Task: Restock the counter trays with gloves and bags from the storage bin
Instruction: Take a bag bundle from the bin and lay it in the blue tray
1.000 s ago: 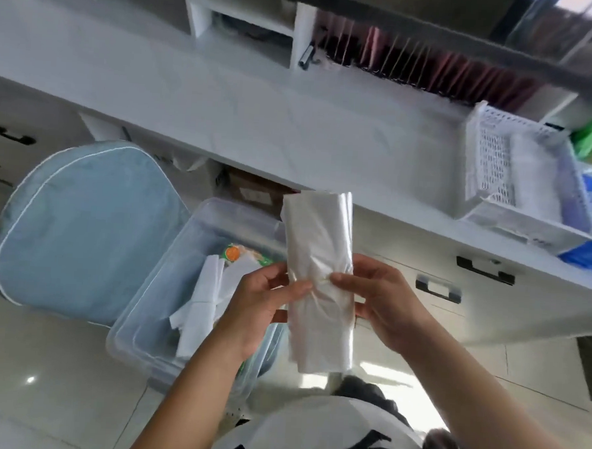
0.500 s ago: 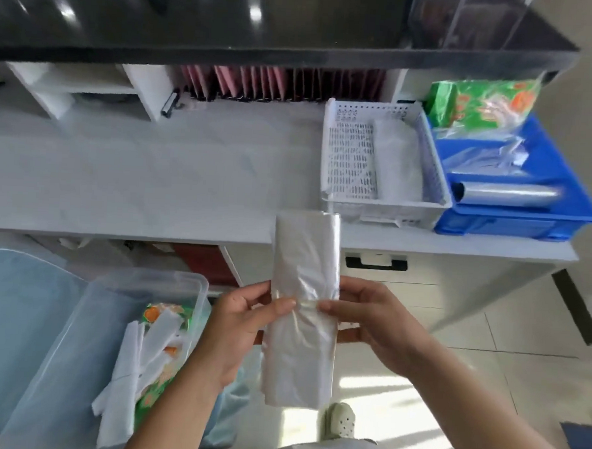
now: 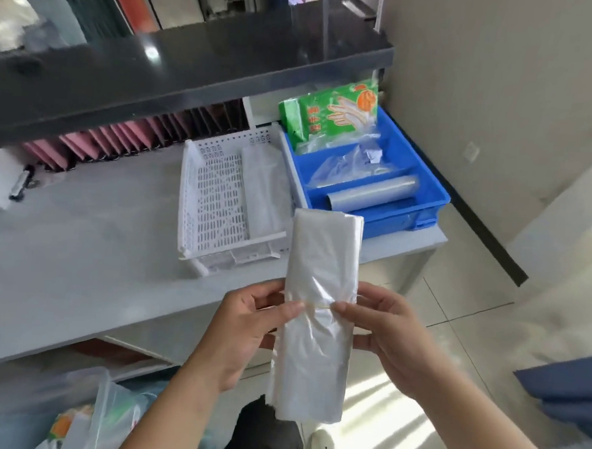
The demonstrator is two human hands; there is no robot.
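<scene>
While the white basket tray [image 3: 217, 199] and blue tray [image 3: 423, 183] are sitting far on the counter [image 3: 80, 254], the left hand [image 3: 248, 328] and right hand [image 3: 391, 335] are pinching a banded bag bundle [image 3: 321, 294] upright, nearer, between them.

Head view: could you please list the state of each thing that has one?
Bag bundle: upright, banded, held by both hands.
Left hand: pinching the band.
Right hand: pinching the band.
White tray: holds one bag stack, left side bare.
Blue tray: holds a roll, loose plastic, green glove pack.
</scene>
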